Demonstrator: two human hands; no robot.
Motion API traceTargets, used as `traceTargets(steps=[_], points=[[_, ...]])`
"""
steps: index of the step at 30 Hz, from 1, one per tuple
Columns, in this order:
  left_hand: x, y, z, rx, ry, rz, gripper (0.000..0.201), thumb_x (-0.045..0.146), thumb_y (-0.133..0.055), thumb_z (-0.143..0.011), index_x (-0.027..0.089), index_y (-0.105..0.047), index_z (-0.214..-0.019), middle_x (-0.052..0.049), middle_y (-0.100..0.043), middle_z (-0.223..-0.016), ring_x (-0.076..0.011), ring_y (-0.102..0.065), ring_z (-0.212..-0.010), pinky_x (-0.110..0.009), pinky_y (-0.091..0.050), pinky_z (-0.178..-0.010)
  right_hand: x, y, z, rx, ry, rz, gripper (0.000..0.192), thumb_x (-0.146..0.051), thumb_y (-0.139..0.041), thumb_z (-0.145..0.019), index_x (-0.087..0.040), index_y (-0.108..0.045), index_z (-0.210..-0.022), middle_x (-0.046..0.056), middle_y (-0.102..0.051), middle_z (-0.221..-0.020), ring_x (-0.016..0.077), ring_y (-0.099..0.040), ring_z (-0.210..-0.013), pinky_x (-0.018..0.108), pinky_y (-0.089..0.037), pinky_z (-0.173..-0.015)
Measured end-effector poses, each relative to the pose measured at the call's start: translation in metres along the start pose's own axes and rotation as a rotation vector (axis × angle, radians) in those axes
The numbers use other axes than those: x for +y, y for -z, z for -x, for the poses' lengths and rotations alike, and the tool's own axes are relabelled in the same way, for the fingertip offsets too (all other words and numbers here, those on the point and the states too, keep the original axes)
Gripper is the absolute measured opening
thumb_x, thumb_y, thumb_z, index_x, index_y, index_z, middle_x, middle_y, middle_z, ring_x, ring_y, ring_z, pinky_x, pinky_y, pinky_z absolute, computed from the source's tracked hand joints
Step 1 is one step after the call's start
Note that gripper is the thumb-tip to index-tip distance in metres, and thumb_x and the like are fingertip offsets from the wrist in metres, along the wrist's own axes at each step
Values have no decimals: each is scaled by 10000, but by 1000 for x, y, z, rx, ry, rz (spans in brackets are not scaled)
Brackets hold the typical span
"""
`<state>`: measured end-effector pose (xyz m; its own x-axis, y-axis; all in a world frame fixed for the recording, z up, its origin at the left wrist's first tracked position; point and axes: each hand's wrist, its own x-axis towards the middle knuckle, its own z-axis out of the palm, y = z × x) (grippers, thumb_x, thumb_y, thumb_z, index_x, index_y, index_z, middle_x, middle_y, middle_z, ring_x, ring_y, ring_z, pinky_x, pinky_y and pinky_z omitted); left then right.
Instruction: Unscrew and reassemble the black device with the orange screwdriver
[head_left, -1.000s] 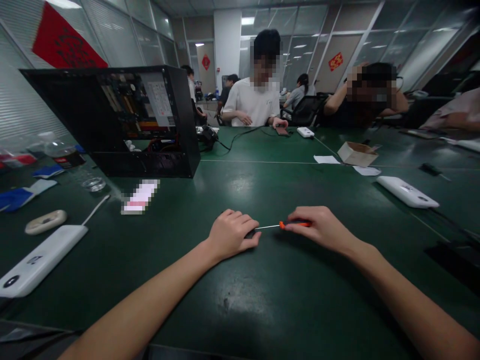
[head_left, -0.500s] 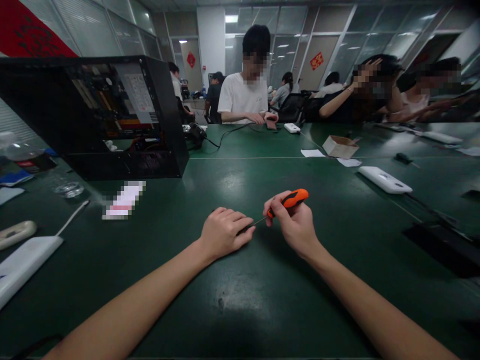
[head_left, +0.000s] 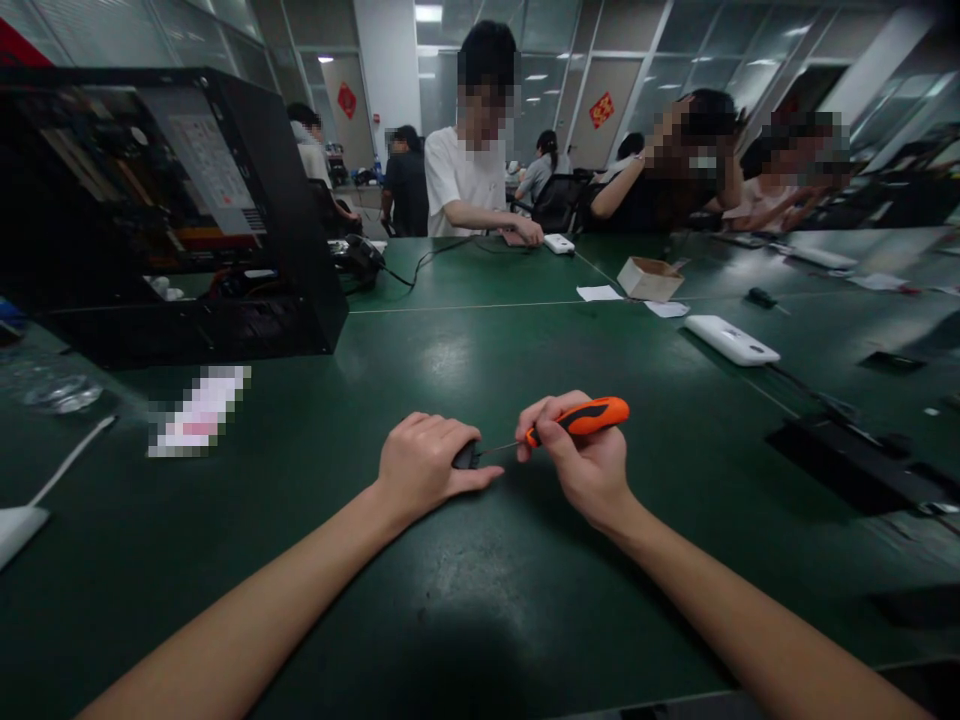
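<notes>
Near the middle of the green table (head_left: 450, 630), my left hand (head_left: 424, 455) is wrapped over a small black object (head_left: 466, 456). Only one end of that object shows between thumb and fingers, so its kind cannot be made out. In my right hand (head_left: 589, 455) is a screwdriver (head_left: 600, 415) with an orange and black handle, gripped between thumb and fingers. Its thin metal shaft points left, and the tip meets or nearly meets the exposed end of the black object.
An opened black computer case (head_left: 292, 240) stands at the left, with a blurred paper (head_left: 199, 410) before it. To the right lie a white power strip (head_left: 731, 340), a small box (head_left: 649, 278) and a black device (head_left: 855, 460). A person in white (head_left: 465, 180) stands opposite.
The view has turned to the right. My left thumb has opened away from the fingers, so more of the black object shows. The screwdriver stays in my right hand, pointing at it.
</notes>
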<state>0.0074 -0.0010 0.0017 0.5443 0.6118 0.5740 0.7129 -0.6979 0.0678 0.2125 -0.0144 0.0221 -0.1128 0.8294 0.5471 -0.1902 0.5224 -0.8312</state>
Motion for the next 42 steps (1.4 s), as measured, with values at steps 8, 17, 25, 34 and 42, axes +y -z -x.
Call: traceTargets(steps=[8,17,25,34,42], points=[[0,2,-6,-51,21,-17,483,668,-607,-886,194,-696,-859,-12,-740,-768,-209,-691,-707,-339,-421,-676,7,-3,8,-33,43,-18,126,-302,-636,-951,-231,-553,-888,-8,-659,-818,113,-631,-588,292,-527,-586],[4,4,-7,-129,79,-26,498,689,-662,-831,192,-655,-860,-15,-726,-804,-221,-690,-744,-344,-431,-675,3,-4,8,-1,133,76,103,-279,-647,-938,-236,-572,-882,3,-655,-800,126,-627,-590,305,-532,-579],[5,5,-4,-128,83,-35,506,699,-654,-831,194,-652,-865,-23,-729,-811,-216,-689,-750,-331,-427,-670,5,-6,5,26,1,82,200,-362,-662,-925,-224,-558,-824,1,-657,-775,132,-630,-586,311,-535,-601],[2,6,2,-67,54,-41,267,465,-644,-885,204,-696,-870,-13,-726,-788,-198,-673,-741,-326,-438,-674,32,7,-10,194,-570,-313,390,-449,-862,-704,-207,-576,-815,2,-710,-775,126,-653,-588,269,-572,-588],[2,5,3,-29,-45,-66,171,278,-563,-928,213,-707,-862,-6,-739,-806,-181,-668,-734,-327,-441,-701,42,27,-13,39,-770,-400,295,-379,-854,-741,-199,-648,-853,41,-756,-891,134,-716,-683,282,-628,-691]])
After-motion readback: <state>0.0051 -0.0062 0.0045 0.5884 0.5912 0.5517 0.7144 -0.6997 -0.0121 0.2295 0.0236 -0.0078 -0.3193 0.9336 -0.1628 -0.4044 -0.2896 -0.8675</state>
